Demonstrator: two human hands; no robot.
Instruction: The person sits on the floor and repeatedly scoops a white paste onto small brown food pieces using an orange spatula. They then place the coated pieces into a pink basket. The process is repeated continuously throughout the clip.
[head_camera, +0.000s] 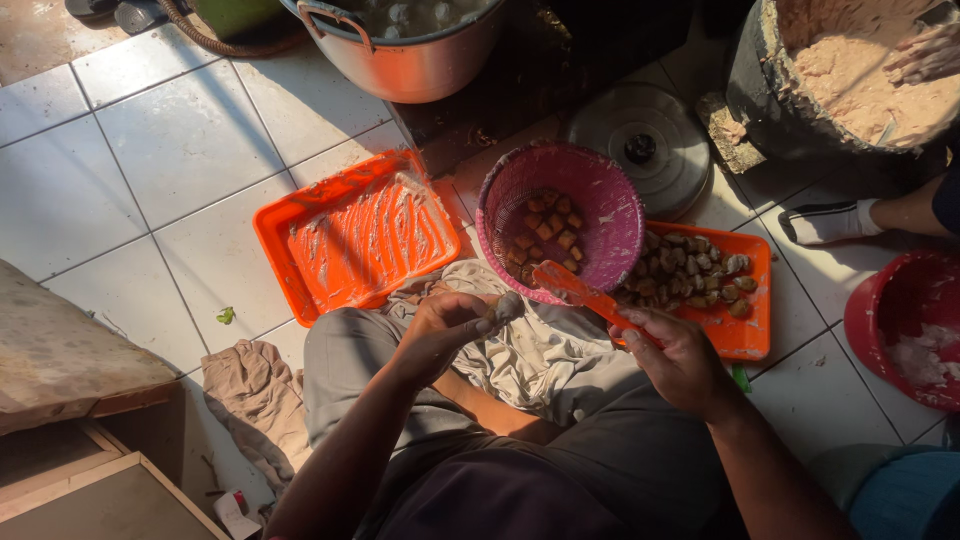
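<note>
My left hand (445, 325) is closed around a small greyish filled lump (507, 306) held over my lap. My right hand (675, 355) grips an orange spatula (578, 288) whose blade points toward the lump and the pink basket. That pink woven basket (610, 215) holds several brown fried cubes. Behind my right hand sits an orange tray (750, 335) with several filled pieces on it. A second orange tray (300, 265), smeared with pale paste, lies to the left of the basket.
A pale cloth (545, 350) covers my lap. A metal pot (410, 60) stands at the top, a round lid (650, 145) beside it. Another person's hand (925, 50) works in a dark tub of pinkish paste (850, 75); their foot (850, 220) is nearby. A red bowl (905, 320) stands right.
</note>
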